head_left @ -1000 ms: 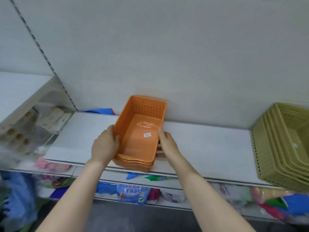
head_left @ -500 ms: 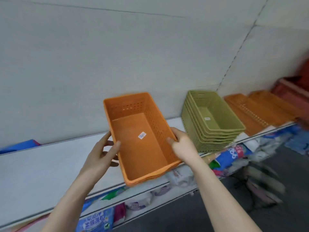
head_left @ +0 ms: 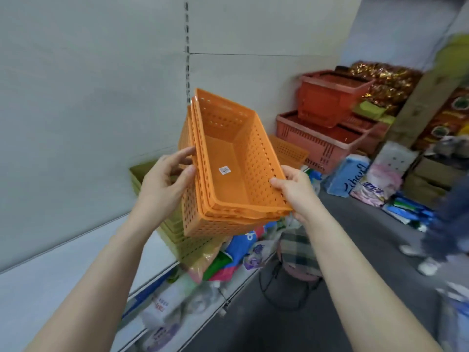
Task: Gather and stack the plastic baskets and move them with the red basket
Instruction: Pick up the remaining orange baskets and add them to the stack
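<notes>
A nested stack of orange perforated baskets (head_left: 236,171) hangs in the air in front of me, tilted, with a white price sticker on its floor. My left hand (head_left: 165,184) grips its left long rim and my right hand (head_left: 294,189) grips its right rim near the front corner. Under and behind it, a stack of olive-green baskets (head_left: 177,237) rests on the white shelf (head_left: 50,280), mostly hidden by the orange stack. Further right sit another orange basket (head_left: 289,149) and a red basket (head_left: 327,102) atop a wider pinkish-red crate (head_left: 317,141).
Packaged goods and bags crowd the lower shelf and the grey floor below. Cardboard boxes and gold-wrapped packs are piled at the far right. A round stool (head_left: 299,260) stands by the shelf. A person's legs (head_left: 446,224) in jeans are at the right edge.
Both hands lifted the orange stack off the shelf and carried it rightward, above the green baskets. My view swung right, bringing the red basket into sight.
</notes>
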Available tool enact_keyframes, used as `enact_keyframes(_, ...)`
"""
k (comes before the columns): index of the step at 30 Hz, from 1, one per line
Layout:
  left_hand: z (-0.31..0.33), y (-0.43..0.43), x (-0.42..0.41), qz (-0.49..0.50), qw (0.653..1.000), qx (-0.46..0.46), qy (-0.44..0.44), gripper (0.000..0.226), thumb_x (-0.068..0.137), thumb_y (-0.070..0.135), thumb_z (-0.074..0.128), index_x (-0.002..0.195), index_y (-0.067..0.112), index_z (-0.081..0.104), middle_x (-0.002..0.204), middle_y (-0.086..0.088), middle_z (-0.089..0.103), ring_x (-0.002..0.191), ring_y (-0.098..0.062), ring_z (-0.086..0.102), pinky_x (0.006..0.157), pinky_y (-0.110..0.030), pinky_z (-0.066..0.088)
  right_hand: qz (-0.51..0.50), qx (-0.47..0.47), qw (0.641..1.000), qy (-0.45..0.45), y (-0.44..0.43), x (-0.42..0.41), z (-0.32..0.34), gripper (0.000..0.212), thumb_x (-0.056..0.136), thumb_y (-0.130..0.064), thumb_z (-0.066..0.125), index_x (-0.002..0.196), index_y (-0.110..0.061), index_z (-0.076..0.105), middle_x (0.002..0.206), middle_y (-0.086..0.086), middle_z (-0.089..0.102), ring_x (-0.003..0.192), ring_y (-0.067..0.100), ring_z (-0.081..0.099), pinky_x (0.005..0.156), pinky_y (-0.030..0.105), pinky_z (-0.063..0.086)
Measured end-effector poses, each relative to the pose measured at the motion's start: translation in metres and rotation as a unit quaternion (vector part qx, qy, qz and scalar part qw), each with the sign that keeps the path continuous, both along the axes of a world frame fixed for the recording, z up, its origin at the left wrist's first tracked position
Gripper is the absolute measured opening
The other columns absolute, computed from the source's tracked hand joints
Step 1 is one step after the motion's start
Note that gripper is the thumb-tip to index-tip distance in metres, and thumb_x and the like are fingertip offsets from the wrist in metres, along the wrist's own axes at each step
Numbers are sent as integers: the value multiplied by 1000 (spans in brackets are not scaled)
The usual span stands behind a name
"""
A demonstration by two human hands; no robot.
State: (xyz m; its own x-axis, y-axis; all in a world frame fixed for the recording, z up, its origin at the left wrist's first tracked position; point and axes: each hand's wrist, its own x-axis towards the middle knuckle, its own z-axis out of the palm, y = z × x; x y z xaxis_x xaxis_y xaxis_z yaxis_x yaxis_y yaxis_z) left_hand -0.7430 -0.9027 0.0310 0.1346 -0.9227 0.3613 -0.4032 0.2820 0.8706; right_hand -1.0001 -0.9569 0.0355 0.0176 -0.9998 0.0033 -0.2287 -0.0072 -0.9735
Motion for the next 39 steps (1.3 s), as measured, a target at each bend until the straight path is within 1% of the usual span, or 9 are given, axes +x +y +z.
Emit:
enact_keyframes(4,-17,-49,-72,-30,998,50,-21,46,93,36,53,139,36,49,120,10,64,102,-4,65,88,-36,57,-45,-10,997,66,-40,-74,-10,33,95,-5,53,90,-35,65,95,-2,73,93,28,71,86,52,57)
enact_keyframes(9,-54,-100,-139,-72,987,144,12,39,99,24,47,138,25,50,115,5,67,100,-8,66,90,-37,57,-78,-7,987,139,-89,-142,-38,29,91,-15,55,102,-40,65,97,-4,74,90,23,70,86,52,57)
enact_keyframes(13,-74,-146,-167,-54,973,201,100,32,102,25,41,132,24,51,108,1,69,96,-9,67,82,-25,57,-56,-17,983,176,-141,-164,-45,31,92,-15,56,105,-42,64,98,-5,73,91,22,70,87,52,56)
enact_keyframes(17,-98,-212,-170,46,966,217,135,39,99,26,47,138,21,45,116,-6,65,100,-18,65,90,-36,56,-2,-72,977,200,-219,-163,-28,32,90,-16,59,113,-36,69,104,-10,74,98,17,69,91,49,55)
enact_keyframes(22,-121,-280,-166,163,918,284,225,48,99,36,45,140,13,44,130,-13,58,108,-26,57,101,-44,47,44,-120,970,209,-309,-138,-11,33,89,-19,59,114,-37,70,98,-12,75,93,14,71,87,46,57)
enact_keyframes(25,-132,-304,-166,193,888,316,273,42,100,39,39,133,15,48,119,-10,59,95,-21,55,97,-42,47,79,-115,971,195,-354,-125,-26,26,89,-21,58,109,-33,70,98,-4,76,91,21,72,85,48,58)
enact_keyframes(28,-138,-313,-167,194,860,333,335,30,102,36,35,120,16,50,110,-7,58,92,-20,56,87,-38,45,124,-76,974,176,-385,-119,-52,29,94,-15,59,120,-27,68,110,-2,74,102,22,70,91,45,56)
enact_keyframes(35,-146,-332,-171,189,853,335,352,49,97,55,31,118,18,54,104,-1,64,93,-16,61,89,-36,48,259,10,926,273,-438,-104,-115,24,97,-10,54,106,-29,65,100,-5,70,90,14,67,78,31,53)
enact_keyframes(39,-146,-347,-189,239,854,318,334,54,93,62,32,119,21,54,104,3,62,93,-13,59,81,-34,49,271,18,919,284,-441,-109,-145,32,98,-12,49,128,-22,56,103,-3,67,86,11,63,78,30,49)
